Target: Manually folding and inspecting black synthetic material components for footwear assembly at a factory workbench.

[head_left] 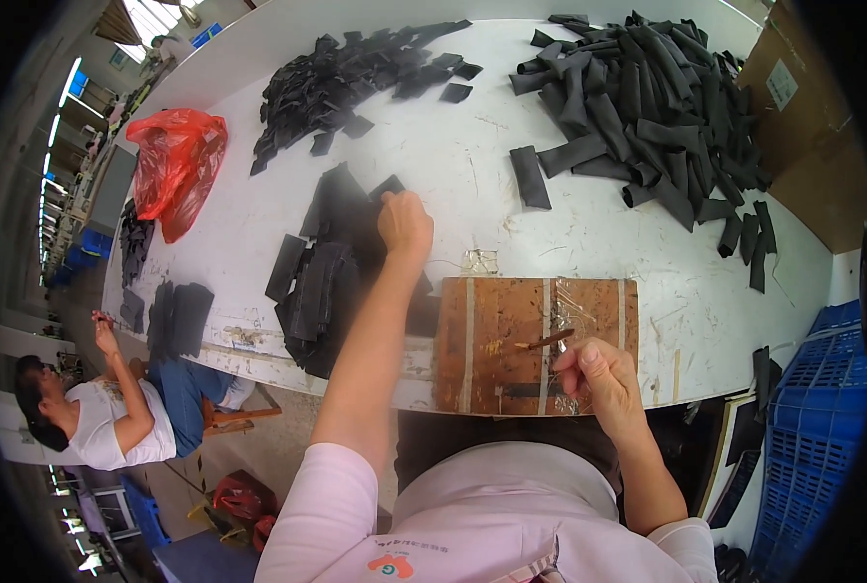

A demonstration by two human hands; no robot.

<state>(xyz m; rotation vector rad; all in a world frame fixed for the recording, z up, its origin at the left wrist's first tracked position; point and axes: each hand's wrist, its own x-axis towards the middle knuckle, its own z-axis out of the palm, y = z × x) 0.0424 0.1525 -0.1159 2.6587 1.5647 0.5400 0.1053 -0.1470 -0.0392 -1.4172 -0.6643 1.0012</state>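
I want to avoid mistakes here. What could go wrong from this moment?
1. The left hand reaches into the stack of black pieces that spreads to the table's near edge; a careless pull might push some off.
2. The brush in the right hand hangs over the brown board; whatever it carries could drip or smear there.
3. The board overhangs the edge slightly, so hard pressing might tip it.

Bright, even daylight is cast from windows at upper left; shadows are soft, edges are bent and vignetted black.
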